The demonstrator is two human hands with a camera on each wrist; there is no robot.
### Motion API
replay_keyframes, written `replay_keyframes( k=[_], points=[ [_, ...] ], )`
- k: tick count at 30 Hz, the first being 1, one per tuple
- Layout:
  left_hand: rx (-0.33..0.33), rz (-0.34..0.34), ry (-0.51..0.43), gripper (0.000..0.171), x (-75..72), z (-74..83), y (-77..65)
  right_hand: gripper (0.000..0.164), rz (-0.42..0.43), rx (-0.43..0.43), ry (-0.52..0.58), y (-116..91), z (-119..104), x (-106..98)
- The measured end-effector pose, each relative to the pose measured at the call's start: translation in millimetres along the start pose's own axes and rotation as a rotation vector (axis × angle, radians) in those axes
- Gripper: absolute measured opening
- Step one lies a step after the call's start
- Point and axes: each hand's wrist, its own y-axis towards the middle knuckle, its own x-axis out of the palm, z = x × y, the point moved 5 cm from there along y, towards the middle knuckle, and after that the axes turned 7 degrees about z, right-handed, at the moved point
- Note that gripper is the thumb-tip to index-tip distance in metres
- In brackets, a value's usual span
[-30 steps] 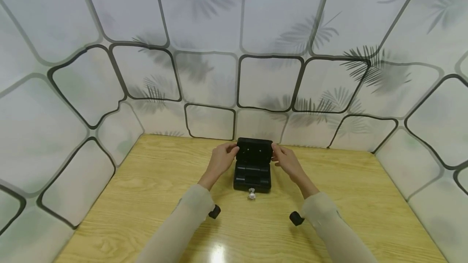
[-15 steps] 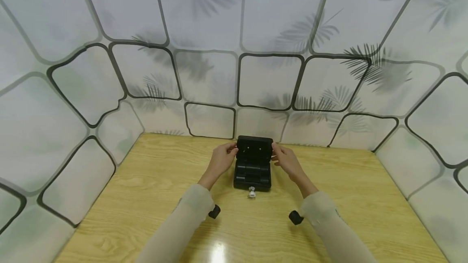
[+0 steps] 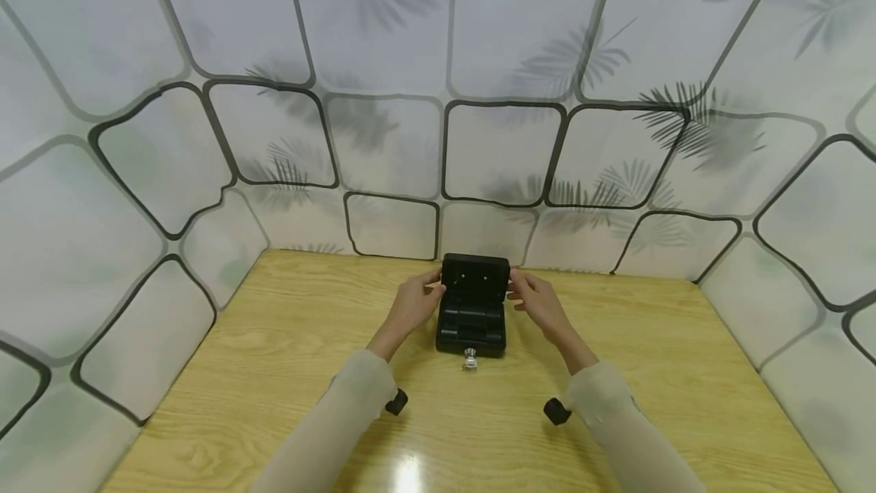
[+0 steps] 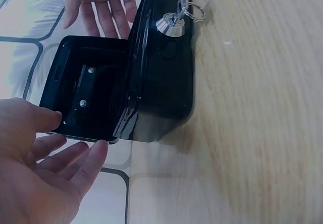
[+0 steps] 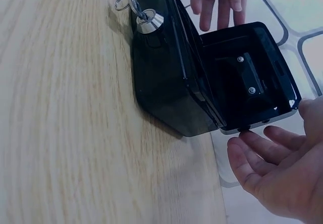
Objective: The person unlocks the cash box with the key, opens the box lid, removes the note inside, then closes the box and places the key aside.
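A small black cash box (image 3: 471, 329) stands on the table with its lid (image 3: 475, 274) raised and tilted back. Two bright screw heads show on the lid's inner face. From the front lock of the box sticks a key (image 4: 182, 6) with a metal ring. My left hand (image 3: 414, 303) pinches the lid's left edge, its thumb on the inner rim and its fingers behind. At the opposite edge, my right hand (image 3: 541, 301) holds the lid's corner between thumb and fingers. The fingertips behind the lid are partly hidden.
The wooden table (image 3: 294, 356) spreads on both sides of the box and in front of it. Close behind the lid rises a patterned backdrop (image 3: 383, 151), with side walls at left and right. A black wrist camera (image 3: 396, 402) hangs below the left cuff.
Both hands stay at the lid's edges and the lid keeps its angle. The wrists have drifted very slightly apart, and the head view has shifted a little.
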Motion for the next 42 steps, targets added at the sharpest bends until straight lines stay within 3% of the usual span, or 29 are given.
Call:
replay_keyframes(
  k=[12,18,25,34,42],
  points=[
    [0.028,-0.098,0.01,0.047,0.9,-13.9,-16.4,0.051,-0.022,-0.055,-0.08,-14,4,-5],
    [0.01,-0.135,0.001,0.05,-0.2,-20.2,-23.3,0.045,-0.011,-0.095,-0.103,-19,4,-6],
    [0.002,-0.162,-0.022,0.05,-1.0,-23.5,-29.6,0.042,-0.014,-0.141,-0.155,-26,2,-4],
    [0.007,-0.204,-0.071,0.052,2.4,-26.8,-36.2,0.039,-0.042,-0.219,-0.298,-35,2,3],
    [0.009,-0.21,-0.064,0.053,5.0,-26.8,-40.0,0.037,-0.078,-0.24,-0.32,-41,2,12]
  ],
)
